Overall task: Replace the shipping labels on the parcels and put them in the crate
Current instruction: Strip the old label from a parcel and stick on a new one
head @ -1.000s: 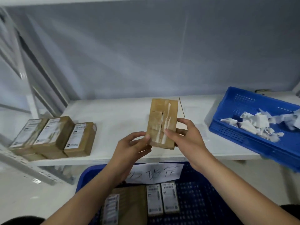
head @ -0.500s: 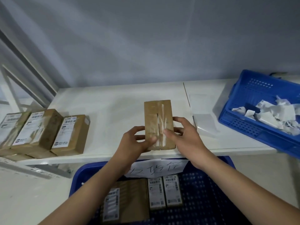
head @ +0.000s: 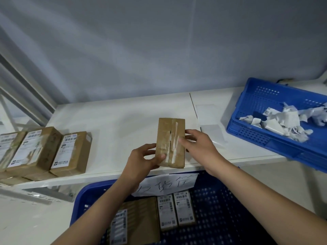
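Since a second ago the parcel (head: 170, 142) has come down from mid-air to lie flat on the white bench (head: 115, 124), near its front edge; the grip of both hands has stayed on it.

Well to the left of the parcel, three brown cardboard boxes (head: 44, 152) sit side by side on the bench, each a taped rectangular block with a white printed label on top. Just left of the parcel, the left hand (head: 141, 160) curls round its near left corner, thumb on the top face. The parcel itself is a flat brown cardboard rectangle, criss-crossed with glossy clear tape and streaked with torn white paper residue. Just right of it, the right hand (head: 198, 147) pinches its right edge, thumb on top and fingers round the side. Below the parcel, off the bench edge, a perforated blue plastic crate (head: 221, 209) holds labelled boxes and bears a handwritten paper sign. Further right of the parcel lies a pale smooth sheet (head: 208, 121), and beyond it a second blue crate (head: 256, 131) with crumpled white label scraps
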